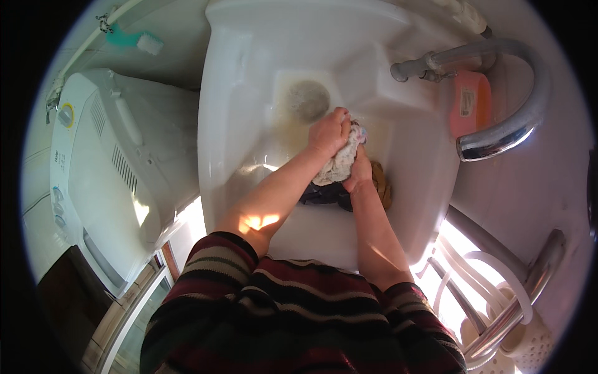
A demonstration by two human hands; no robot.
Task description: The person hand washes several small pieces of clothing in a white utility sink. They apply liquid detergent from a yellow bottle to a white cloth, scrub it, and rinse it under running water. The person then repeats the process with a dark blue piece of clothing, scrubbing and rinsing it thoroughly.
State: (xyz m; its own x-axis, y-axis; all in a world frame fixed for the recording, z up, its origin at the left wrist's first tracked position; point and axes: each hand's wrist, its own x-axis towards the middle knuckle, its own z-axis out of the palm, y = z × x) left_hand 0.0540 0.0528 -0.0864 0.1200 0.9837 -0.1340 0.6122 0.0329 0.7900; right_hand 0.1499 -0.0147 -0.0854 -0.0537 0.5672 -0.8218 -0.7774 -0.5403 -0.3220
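Both of my hands grip one bunched, wet-looking pale cloth (pixel 341 161) over a white ceramic sink (pixel 322 233). My left hand (pixel 328 132) clasps its upper part, knuckles up. Around the cloth's right side is my right hand (pixel 359 169), with part of the fingers hidden. A small pink and blue patch shows at the cloth's upper end. Below the hands lie a dark cloth (pixel 327 194) and a brown cloth (pixel 381 184), partly covered by my right hand and forearm. The round drain (pixel 308 100) sits beyond my left hand, with yellowish water around it.
A curved metal faucet (pixel 495 142) reaches in from the right, beside a pink plastic container (pixel 469 103). On the left stands a white Haier washing machine (pixel 117 163). A teal-handled brush (pixel 128 38) hangs above it. Pale hoses (pixel 504 271) and a metal rail (pixel 518 308) are at lower right.
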